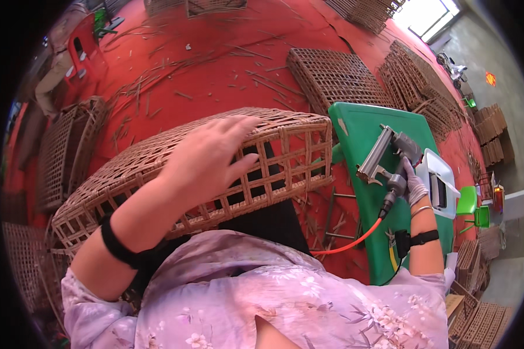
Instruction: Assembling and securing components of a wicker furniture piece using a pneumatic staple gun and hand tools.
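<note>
A brown open-weave wicker basket (pixel 279 160) lies tilted across my lap, its grid side toward me. My left hand (pixel 212 148) rests on the basket's upper edge, fingers stretched out and thumb apart. On the right, my right hand (pixel 415 185) wears a pale glove on its fingers and is closed around the grip of a grey and silver pneumatic staple gun (pixel 397 160). The gun is over a green table top (pixel 355 125). An orange air hose (pixel 355 241) runs from its handle down toward my lap. Part of the grip is hidden behind my fingers.
A white plastic container (pixel 438 174) stands on the green top beside my right hand. Woven panels (pixel 337 75) are stacked beyond it, and more stand at the left (pixel 70 151). Cane scraps (pixel 262 81) litter the red floor. A person sits near a red chair (pixel 84 46).
</note>
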`<control>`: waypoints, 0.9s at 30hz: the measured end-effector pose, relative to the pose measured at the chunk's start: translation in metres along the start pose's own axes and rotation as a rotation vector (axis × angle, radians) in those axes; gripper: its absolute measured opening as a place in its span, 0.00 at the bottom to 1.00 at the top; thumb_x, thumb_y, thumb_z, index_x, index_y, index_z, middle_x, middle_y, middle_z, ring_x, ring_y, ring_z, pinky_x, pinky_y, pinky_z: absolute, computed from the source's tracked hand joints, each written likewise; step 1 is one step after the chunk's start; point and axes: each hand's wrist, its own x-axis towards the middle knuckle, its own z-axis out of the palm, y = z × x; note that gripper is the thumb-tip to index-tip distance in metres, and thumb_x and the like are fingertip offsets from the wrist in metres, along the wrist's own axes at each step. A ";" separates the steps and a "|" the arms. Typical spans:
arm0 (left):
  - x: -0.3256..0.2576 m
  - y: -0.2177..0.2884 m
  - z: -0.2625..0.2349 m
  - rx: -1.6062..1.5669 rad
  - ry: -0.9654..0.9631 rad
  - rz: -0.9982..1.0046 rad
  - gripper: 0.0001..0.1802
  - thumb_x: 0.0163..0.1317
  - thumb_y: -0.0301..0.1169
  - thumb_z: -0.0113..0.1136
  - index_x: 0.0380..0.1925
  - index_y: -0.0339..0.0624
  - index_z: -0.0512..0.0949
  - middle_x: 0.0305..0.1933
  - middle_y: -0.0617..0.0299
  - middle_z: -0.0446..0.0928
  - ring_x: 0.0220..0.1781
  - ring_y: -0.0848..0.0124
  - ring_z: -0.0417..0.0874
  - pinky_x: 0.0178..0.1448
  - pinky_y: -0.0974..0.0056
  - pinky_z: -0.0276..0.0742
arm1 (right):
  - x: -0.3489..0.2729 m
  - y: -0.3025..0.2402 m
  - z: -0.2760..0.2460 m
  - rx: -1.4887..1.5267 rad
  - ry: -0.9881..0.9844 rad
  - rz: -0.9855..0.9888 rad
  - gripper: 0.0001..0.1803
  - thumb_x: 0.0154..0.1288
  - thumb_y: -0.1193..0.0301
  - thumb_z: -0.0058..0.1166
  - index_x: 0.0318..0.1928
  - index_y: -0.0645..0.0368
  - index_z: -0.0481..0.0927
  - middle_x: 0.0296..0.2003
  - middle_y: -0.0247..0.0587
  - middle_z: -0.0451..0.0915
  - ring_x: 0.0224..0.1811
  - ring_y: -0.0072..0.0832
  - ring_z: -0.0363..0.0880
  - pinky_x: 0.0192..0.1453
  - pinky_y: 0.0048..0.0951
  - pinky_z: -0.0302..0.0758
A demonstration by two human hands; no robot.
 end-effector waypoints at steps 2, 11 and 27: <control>0.002 0.002 0.021 0.105 0.021 0.046 0.30 0.60 0.39 0.61 0.61 0.42 0.69 0.61 0.54 0.73 0.60 0.57 0.74 0.62 0.57 0.71 | -0.001 -0.004 0.012 0.081 0.002 0.020 0.38 0.46 0.46 0.72 0.50 0.60 0.74 0.39 0.41 0.80 0.37 0.33 0.82 0.37 0.37 0.83; -0.002 -0.005 -0.001 -0.062 -0.053 -0.099 0.26 0.59 0.38 0.61 0.57 0.44 0.73 0.56 0.53 0.75 0.57 0.55 0.76 0.58 0.55 0.74 | 0.008 -0.002 0.008 0.345 -0.145 0.044 0.22 0.56 0.59 0.68 0.45 0.56 0.74 0.33 0.39 0.77 0.33 0.34 0.79 0.38 0.40 0.82; -0.023 -0.016 -0.013 -0.064 0.018 -0.035 0.20 0.60 0.36 0.62 0.50 0.41 0.77 0.47 0.53 0.80 0.48 0.55 0.81 0.49 0.55 0.79 | -0.079 -0.024 0.040 0.382 -0.253 -0.359 0.11 0.65 0.69 0.60 0.41 0.61 0.74 0.24 0.35 0.73 0.24 0.26 0.74 0.32 0.30 0.76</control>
